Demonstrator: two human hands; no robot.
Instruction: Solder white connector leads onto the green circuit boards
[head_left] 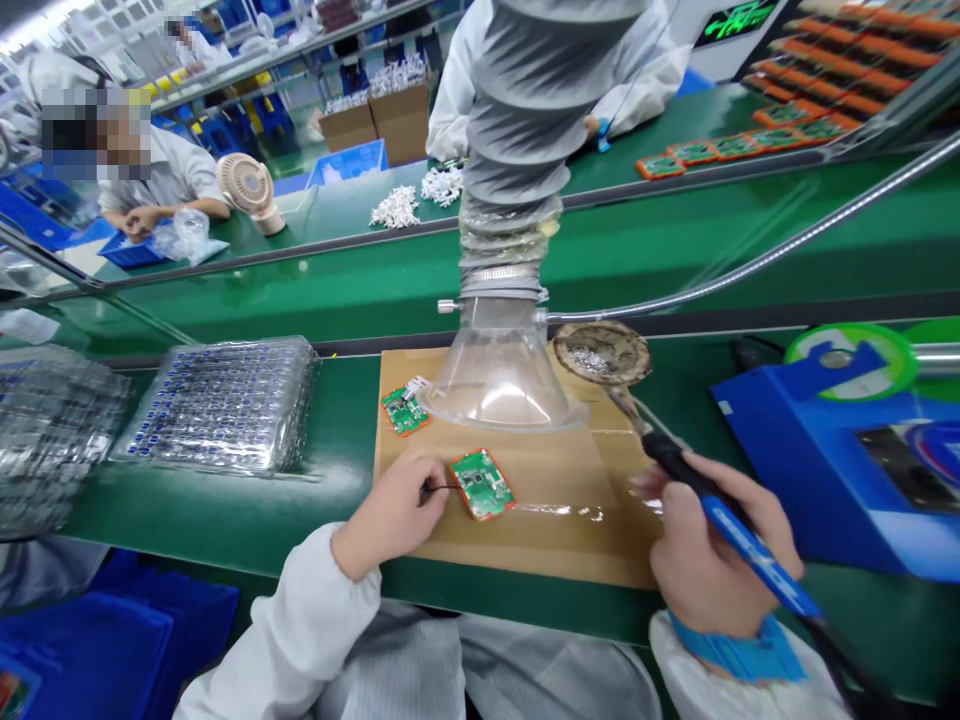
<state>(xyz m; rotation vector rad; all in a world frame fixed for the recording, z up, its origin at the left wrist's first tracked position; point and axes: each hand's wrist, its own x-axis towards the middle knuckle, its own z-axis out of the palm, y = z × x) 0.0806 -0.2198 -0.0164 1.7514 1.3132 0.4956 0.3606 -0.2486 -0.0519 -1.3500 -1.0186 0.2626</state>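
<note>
My left hand [401, 505] is closed in a pinch on a thin dark tool, whose tip reaches the left edge of a green circuit board with an orange rim [484, 485]. My right hand [716, 545] grips a blue and black soldering iron [739, 530], its front end pointing up and left toward a round dish [602, 353] holding silvery bits. A second green board [406, 408] with a white part on it lies farther back on the brown cardboard [570, 545]. The clear fume hood [502, 370] hangs over the cardboard.
Clear plastic trays [217, 405] are stacked at the left. On the right stands a blue device [817, 450] with a green reel. Behind runs a green conveyor [337, 280], with white parts [395, 207], a fan [247, 185], orange-rimmed boards [735, 147] and people beyond.
</note>
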